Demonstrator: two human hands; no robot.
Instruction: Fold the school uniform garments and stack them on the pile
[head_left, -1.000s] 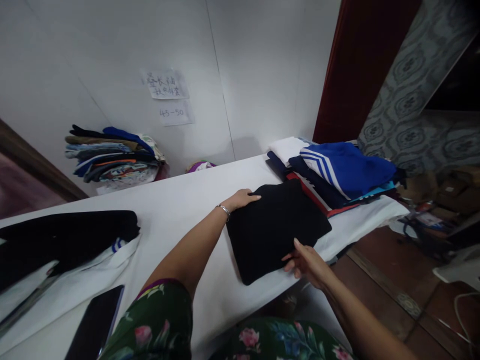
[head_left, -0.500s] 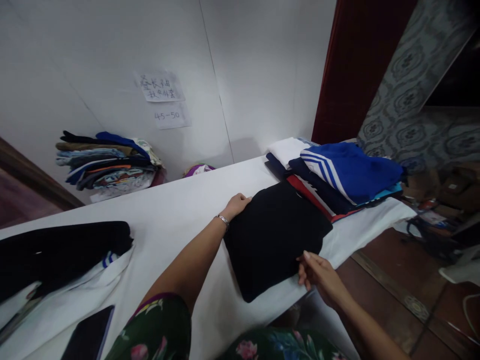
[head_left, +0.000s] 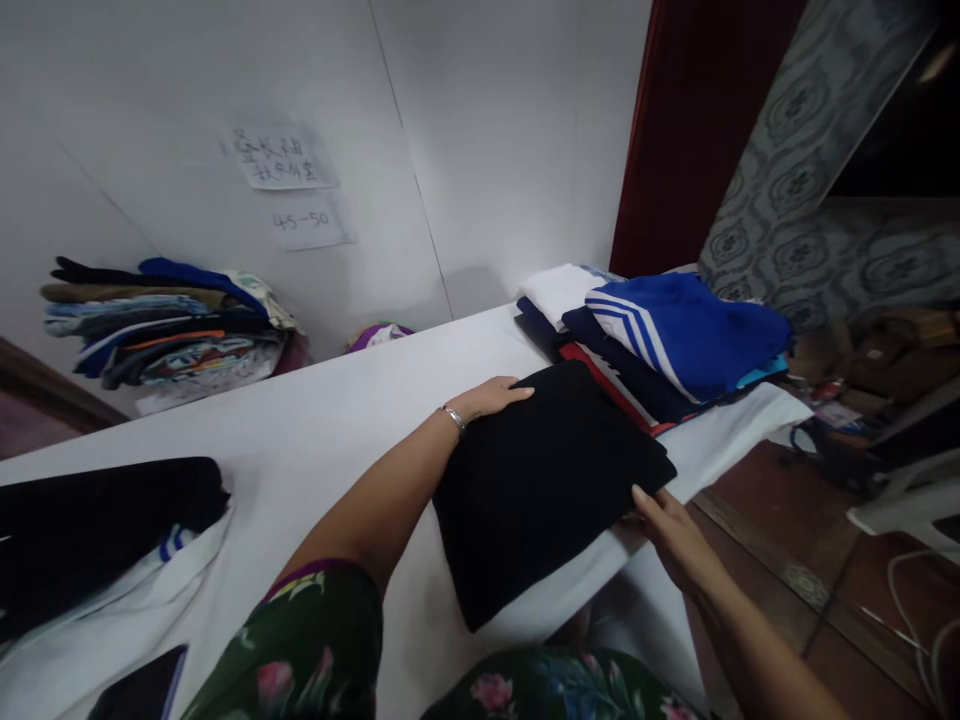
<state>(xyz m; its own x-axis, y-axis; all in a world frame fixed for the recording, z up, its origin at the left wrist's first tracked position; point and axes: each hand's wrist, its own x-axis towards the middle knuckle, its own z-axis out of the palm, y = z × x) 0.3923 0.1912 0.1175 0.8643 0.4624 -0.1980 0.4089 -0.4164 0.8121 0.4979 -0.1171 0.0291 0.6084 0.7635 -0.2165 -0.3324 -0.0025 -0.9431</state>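
A folded black garment lies on the white-covered table in front of me. My left hand is at its far left edge, with the thumb over the cloth and the fingers along the edge; their tips are partly hidden. At the near right corner my right hand pinches the garment, thumb on top and fingers underneath. Just beyond it is a pile of folded clothes with a blue garment with white stripes on top.
Another black garment lies over white cloth at the left, with a phone near it. A tall stack of folded clothes stands against the wall. Paper notes hang above. Boxes sit at the right.
My right hand has moved right to the garment's corner and now grips it. The left hand has slid slightly further over the edge. The view has shifted a little to the right.
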